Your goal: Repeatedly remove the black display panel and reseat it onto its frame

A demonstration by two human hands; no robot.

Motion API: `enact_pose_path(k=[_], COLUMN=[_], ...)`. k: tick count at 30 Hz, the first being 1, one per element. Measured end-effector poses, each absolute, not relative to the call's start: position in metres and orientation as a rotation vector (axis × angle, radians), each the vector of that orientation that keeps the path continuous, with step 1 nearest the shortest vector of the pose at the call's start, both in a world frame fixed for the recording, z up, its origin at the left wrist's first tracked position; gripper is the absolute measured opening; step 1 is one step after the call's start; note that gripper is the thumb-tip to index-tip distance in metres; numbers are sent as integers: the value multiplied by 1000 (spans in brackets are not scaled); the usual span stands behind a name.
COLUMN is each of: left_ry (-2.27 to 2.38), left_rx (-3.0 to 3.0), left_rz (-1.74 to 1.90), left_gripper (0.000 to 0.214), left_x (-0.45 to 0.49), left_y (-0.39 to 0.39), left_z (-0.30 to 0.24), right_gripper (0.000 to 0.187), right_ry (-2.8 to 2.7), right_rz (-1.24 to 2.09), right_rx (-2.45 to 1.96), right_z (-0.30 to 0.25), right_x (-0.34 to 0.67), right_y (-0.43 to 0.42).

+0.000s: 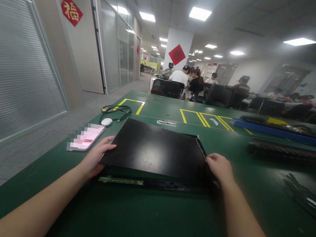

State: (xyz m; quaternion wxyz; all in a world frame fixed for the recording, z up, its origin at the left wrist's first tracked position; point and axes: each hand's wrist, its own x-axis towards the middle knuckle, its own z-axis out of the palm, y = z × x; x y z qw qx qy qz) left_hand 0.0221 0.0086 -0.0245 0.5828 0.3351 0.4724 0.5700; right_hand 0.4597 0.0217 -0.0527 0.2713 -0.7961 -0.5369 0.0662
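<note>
A flat black panel (154,147) with a soft shine lies tilted over a shallow black casing (178,186). Its near edge stands apart from the casing, where a strip of green circuit board (121,181) shows. My left hand (100,155) is closed on the panel's left edge, thumb on top and fingers beneath. At the right side, my right hand (221,168) pinches the panel's edge close to the casing's rim; its fingertips are partly hidden. Most of the casing's inside is covered by the panel.
Left of the panel lie a phone (87,138), a white rounded object (106,122) and a coiled black cable (116,110). Yellow tape marks the green table (144,218). A blue tray (276,131), dark strips and more cables (306,194) lie right. Seated people are beyond.
</note>
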Motion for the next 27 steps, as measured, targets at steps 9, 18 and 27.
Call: enact_pose_path(k=[9,18,27], left_ry=[1066,1100,1098], left_rx=[834,823,849], left_rz=[1313,1329,1317], left_gripper=[48,44,43], left_x=[21,22,21], left_y=[11,11,10], left_z=[-29,-30,-30], right_gripper=[21,19,18], right_ry=[-1421,-1344,-1316], right_rz=[204,264,310], right_rx=[-2158,-2129,-2115], right_z=[-54,-57,-56], right_x=[463,467,466], right_y=[23,26,26])
